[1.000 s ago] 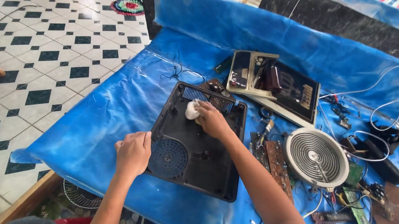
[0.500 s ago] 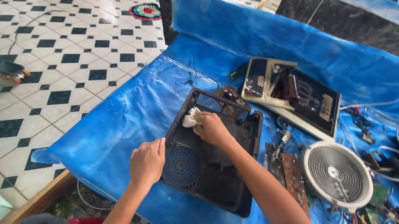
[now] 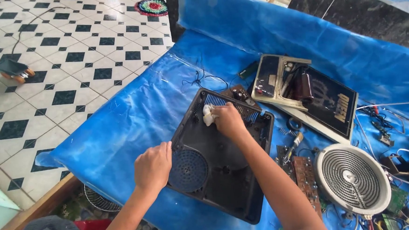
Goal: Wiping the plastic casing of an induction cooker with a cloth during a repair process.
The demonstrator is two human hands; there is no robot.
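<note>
Sheet (image 3: 120, 124): blue plastic, spread over the table
Housing (image 3: 220, 176): black cooker base, flat on the sheet; round fan grille at near left corner
Coil (image 3: 353, 178): round heating disc, right of housing, apart from it
Left hand (image 3: 153, 167): flat, fingers loosely open, pressing housing's near left edge; grips nothing
Right hand (image 3: 228, 121): closed round white cloth (image 3: 207, 115), at housing's far vent

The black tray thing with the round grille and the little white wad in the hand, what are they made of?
The black square casing with a round vent grille looks like moulded plastic: matte, dusty, with thin slats and ribs formed in one piece. The small white wad under the right hand looks like soft cloth or tissue, crumpled and limp; which one is unclear. The left hand steadies the casing's edge.
</note>
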